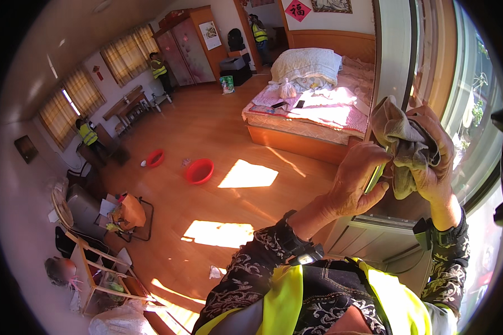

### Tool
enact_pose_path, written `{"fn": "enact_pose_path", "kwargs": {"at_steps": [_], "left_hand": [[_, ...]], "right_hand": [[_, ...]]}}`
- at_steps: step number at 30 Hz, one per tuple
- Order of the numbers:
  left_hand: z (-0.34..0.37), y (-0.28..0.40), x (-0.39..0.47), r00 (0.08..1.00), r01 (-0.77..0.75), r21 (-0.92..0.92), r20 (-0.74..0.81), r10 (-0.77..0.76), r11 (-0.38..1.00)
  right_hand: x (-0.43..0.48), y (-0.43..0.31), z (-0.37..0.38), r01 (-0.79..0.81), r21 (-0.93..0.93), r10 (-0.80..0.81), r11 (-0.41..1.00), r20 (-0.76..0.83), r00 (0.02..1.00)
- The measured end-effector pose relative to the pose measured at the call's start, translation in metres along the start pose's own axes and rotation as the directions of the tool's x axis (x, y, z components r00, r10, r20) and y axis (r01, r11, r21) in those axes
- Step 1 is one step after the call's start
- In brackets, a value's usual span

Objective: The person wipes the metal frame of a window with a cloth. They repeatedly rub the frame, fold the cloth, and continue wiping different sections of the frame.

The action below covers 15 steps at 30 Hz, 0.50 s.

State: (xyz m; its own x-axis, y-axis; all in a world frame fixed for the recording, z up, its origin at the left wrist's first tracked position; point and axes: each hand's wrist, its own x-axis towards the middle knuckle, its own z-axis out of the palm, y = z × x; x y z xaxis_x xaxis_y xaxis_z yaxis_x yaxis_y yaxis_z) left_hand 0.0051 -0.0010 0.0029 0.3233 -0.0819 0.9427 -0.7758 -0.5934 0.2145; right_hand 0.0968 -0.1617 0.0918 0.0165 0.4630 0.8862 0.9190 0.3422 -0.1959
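My right hand (440,155) holds a crumpled grey-brown cloth (396,138) up against the glazed part of a metal-framed door or window. My left hand (354,178) is just left of the cloth, its thumb and fingers around the edge of the metal frame (392,46). A narrow yellow-green strip shows between thumb and fingers; it may be a reflection of my vest. Fingertips of the left hand are partly hidden behind the frame. Below the hands is the frame's panelled lower part (373,238). Glass panes (473,104) extend to the right.
A bed (306,136) with bedding and two phones stands beyond the frame. Red basins (200,171) sit on the wooden floor. A folding chair (149,217) and a wooden rack (94,268) are at left. Several people in yellow vests, including one person (159,70), are farther off.
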Motion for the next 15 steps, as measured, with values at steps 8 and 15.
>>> {"fn": "enact_pose_path", "kwargs": {"at_steps": [8, 15], "left_hand": [[-0.044, 0.035, -0.058, 0.867, 0.487, -0.564, 0.217, -0.448, 0.667], [-0.063, 0.028, -0.068, 0.700, 0.578, -0.653, 0.089, -0.709, 0.489]], "right_hand": [[0.009, -0.034, 0.058, -0.089, 0.089, 0.059, 0.992, 0.293, 0.954], [0.010, -0.033, 0.077, -0.032, 0.036, 0.023, 0.999, 0.233, 0.972]]}}
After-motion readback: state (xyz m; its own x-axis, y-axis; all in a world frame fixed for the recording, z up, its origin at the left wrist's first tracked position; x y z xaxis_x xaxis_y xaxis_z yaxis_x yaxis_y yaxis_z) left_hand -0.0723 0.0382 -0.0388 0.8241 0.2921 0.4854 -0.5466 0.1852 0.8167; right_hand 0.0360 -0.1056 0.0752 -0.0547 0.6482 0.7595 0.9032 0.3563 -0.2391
